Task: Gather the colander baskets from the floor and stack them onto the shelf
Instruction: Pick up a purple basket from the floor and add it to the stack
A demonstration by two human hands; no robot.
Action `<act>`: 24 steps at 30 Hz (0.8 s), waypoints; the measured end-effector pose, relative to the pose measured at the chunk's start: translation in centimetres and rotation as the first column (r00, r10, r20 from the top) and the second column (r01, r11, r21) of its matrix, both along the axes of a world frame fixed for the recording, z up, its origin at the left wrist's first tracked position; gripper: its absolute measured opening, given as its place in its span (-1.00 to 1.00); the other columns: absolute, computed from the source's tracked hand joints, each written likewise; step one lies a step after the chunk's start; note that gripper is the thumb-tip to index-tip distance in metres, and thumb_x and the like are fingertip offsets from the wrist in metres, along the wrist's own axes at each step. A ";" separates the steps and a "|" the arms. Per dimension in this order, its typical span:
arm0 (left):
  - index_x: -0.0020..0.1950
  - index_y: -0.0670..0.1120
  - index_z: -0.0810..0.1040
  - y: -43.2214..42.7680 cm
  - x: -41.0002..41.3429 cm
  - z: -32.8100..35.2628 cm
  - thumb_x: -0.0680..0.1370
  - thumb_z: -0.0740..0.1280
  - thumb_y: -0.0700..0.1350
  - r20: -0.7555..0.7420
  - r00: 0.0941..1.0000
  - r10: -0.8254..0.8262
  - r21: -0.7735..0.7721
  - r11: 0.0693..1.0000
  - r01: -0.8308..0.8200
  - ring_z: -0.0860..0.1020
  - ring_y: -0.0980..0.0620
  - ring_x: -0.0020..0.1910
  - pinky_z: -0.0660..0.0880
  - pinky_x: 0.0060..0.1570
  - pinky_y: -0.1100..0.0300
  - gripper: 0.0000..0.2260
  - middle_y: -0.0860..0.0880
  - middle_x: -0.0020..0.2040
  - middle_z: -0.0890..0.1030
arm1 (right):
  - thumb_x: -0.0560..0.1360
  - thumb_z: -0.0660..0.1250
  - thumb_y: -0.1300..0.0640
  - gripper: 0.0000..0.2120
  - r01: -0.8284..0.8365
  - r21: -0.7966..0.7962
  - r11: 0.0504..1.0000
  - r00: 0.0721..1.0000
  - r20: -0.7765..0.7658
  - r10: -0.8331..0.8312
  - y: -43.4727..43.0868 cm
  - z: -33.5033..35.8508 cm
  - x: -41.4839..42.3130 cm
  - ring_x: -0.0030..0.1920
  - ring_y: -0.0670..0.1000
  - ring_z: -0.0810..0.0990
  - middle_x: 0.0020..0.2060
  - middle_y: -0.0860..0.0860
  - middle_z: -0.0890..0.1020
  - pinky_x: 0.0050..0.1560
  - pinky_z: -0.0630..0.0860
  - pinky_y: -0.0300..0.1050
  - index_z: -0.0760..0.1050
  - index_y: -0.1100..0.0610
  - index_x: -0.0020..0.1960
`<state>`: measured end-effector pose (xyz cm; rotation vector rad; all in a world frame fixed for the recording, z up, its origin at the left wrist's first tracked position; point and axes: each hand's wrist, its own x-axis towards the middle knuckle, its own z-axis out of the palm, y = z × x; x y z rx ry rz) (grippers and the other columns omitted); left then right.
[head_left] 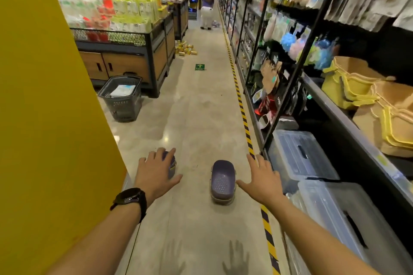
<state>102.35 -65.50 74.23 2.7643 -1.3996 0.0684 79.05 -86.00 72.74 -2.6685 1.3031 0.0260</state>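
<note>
A purple colander basket (223, 182) lies upside down on the aisle floor, holes facing up. A second purple colander basket (172, 164) lies to its left, mostly hidden behind my left hand (155, 173), which hovers over it with fingers spread. My right hand (262, 179) is spread open just right of the middle basket, holding nothing. The shelf (348, 118) on the right carries stacks of yellow and tan colander baskets (348, 87).
A yellow pillar (44, 118) fills the left. A grey shopping basket (122, 97) stands on the floor by a wooden display stand (134, 60). Clear storage bins (301, 156) sit under the shelf. Black-and-yellow tape (241, 107) lines the floor. A person (206, 10) stands far down the aisle.
</note>
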 end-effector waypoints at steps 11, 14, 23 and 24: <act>0.64 0.07 0.01 -15.7 11.4 -0.4 0.55 0.15 0.38 -0.007 0.990 -0.137 0.073 0.988 0.138 0.28 -0.11 0.47 0.33 0.37 -0.05 -0.24 -0.08 0.57 0.23 | 0.42 0.22 -0.43 -0.08 0.116 0.013 0.993 0.993 -0.027 -0.116 -12.1 -2.2 8.2 0.55 0.13 0.14 0.59 0.05 0.10 0.43 0.32 0.26 -0.04 -0.05 0.60; 0.64 0.06 0.00 -20.0 14.4 -1.1 0.55 0.14 0.37 -0.001 0.990 -0.144 0.080 0.986 0.144 0.28 -0.12 0.47 0.33 0.36 -0.06 -0.24 -0.08 0.57 0.23 | 0.42 0.23 -0.42 -0.09 0.124 0.009 0.992 0.992 -0.041 -0.123 -16.7 -3.3 9.9 0.54 0.13 0.19 0.57 0.06 0.13 0.40 0.35 0.24 -0.04 -0.07 0.60; 0.64 0.08 0.05 -31.7 21.6 -2.3 0.55 0.13 0.38 -0.029 0.983 -0.180 0.125 0.975 0.183 0.33 -0.10 0.43 0.36 0.29 -0.02 -0.26 -0.04 0.53 0.28 | 0.44 0.26 -0.37 -0.12 0.170 0.062 0.984 0.983 -0.083 -0.164 -26.6 -4.3 14.8 0.53 0.14 0.18 0.57 0.06 0.13 0.42 0.32 0.24 -0.03 -0.06 0.59; 0.63 0.08 0.06 -33.1 22.5 -2.4 0.55 0.13 0.38 -0.018 0.980 -0.198 0.129 0.972 0.198 0.34 -0.09 0.42 0.37 0.28 -0.01 -0.26 -0.04 0.53 0.29 | 0.44 0.25 -0.37 -0.13 0.184 0.068 0.981 0.980 -0.085 -0.178 -27.5 -4.5 15.5 0.53 0.14 0.18 0.57 0.05 0.12 0.42 0.32 0.23 -0.03 -0.06 0.59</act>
